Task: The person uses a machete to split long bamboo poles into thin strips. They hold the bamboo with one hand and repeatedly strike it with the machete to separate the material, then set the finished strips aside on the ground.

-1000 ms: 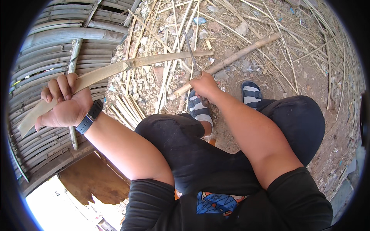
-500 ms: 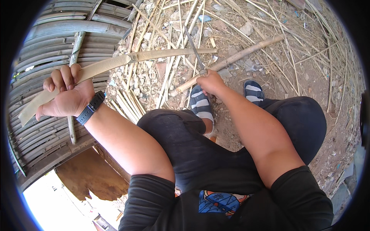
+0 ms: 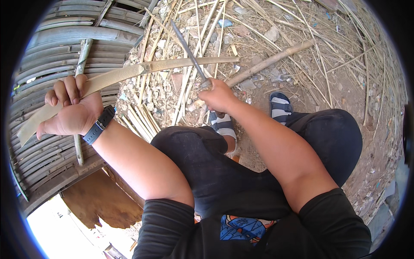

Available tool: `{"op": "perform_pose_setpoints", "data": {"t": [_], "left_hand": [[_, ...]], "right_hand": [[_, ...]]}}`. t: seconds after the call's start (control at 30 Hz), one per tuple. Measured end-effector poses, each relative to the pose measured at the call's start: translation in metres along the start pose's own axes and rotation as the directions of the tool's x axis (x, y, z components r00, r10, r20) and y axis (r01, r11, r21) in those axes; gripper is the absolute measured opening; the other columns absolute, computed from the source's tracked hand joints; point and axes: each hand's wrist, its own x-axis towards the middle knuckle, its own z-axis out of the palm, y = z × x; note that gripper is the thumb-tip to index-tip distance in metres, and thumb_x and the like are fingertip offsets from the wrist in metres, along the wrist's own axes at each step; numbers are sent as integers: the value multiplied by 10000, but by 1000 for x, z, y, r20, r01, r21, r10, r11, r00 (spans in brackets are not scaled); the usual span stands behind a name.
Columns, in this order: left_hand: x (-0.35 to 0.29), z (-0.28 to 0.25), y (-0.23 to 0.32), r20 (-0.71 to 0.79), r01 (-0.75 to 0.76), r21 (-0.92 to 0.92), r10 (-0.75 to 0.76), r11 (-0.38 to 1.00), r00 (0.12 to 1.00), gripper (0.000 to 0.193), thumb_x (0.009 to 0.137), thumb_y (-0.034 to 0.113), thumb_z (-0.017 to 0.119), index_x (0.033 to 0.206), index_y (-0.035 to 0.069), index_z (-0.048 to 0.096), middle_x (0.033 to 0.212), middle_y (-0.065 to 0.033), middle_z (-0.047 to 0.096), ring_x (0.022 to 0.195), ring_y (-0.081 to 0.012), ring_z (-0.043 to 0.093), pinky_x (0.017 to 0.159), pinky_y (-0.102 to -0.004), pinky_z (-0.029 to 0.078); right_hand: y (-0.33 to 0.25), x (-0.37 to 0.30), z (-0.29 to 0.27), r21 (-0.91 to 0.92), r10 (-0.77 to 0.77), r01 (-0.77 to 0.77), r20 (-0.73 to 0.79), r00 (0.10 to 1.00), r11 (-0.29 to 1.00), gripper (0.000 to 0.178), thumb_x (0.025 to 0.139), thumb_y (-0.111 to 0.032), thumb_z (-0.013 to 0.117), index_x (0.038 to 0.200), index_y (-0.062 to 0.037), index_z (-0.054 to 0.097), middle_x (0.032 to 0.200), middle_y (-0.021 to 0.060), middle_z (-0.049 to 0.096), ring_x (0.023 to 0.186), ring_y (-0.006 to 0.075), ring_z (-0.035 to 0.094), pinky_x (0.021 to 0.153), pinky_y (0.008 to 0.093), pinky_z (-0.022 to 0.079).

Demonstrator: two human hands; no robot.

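The left hand (image 3: 71, 108), its palm turned up and its thumb sticking out to the side, holds a long pale strip (image 3: 116, 77) in its bent fingers. The right hand (image 3: 217, 97) is closed in a fist around the handle of a knife (image 3: 187, 48). The dark, narrow blade points up and to the left, crossing the strip near its thin far end; whether they touch, I cannot tell. The strip slants from beyond the left hand toward the middle, out over the ground (image 3: 345, 103). A watch (image 3: 100, 124) with a dark band sits on the left wrist. Below the right hand, a round pole (image 3: 276, 61) lies aslant. Farther out are a sandal (image 3: 281, 106) on the right foot, a bunch of short sticks (image 3: 142, 121), and a slatted wall (image 3: 47, 71) at left.
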Motion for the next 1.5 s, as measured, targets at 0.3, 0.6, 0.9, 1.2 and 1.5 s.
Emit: {"op": "perform_pose_setpoints", "data": {"t": [0.3, 0.6, 0.9, 1.2, 1.5], "left_hand": [[3, -10, 6, 3, 26, -11, -26, 1000, 1000, 888, 652, 1041, 302, 701, 166, 447, 557, 41, 282, 475, -108, 223, 481, -252, 207], [15, -15, 10, 73, 54, -64, -49, 996, 996, 886, 668, 1037, 260, 639, 172, 451, 541, 40, 305, 471, -119, 250, 473, -266, 213], [23, -31, 15, 39, 46, -8, -46, 999, 998, 716, 766, 873, 392, 643, 169, 422, 538, 34, 309, 453, -116, 267, 487, -269, 228], [11, -19, 13, -43, -25, 27, 26, 999, 999, 243, 663, 200, 603, 592, 99, 394, 592, -7, 271, 453, -150, 222, 518, -295, 214], [11, -28, 14, 44, 14, -17, -13, 1000, 999, 305, 749, 375, 527, 639, 116, 410, 571, 0, 286, 448, -127, 242, 497, -286, 218]], "right_hand": [[26, -6, 28, -296, -271, 214, -164, 949, 931, 549, 785, -207, 694, 1266, 35, 587, 820, 224, 685, 784, 325, 698, 725, 420, 533], [15, -26, 47, -202, -219, 175, -226, 949, 964, 526, 805, -209, 660, 1213, 103, 547, 832, 276, 674, 859, 415, 692, 784, 473, 529], [36, -31, 44, -164, -93, 49, -277, 956, 985, 519, 792, -220, 674, 1187, 101, 565, 900, 287, 681, 914, 417, 686, 831, 473, 516], [41, -30, 50, -158, -120, 81, -254, 960, 984, 641, 792, -248, 677, 1266, 151, 515, 976, 310, 684, 958, 411, 687, 858, 446, 523], [43, -27, 50, -184, -129, 84, -250, 960, 979, 635, 811, -238, 674, 1290, 143, 506, 987, 300, 685, 935, 387, 693, 847, 430, 528]]}}
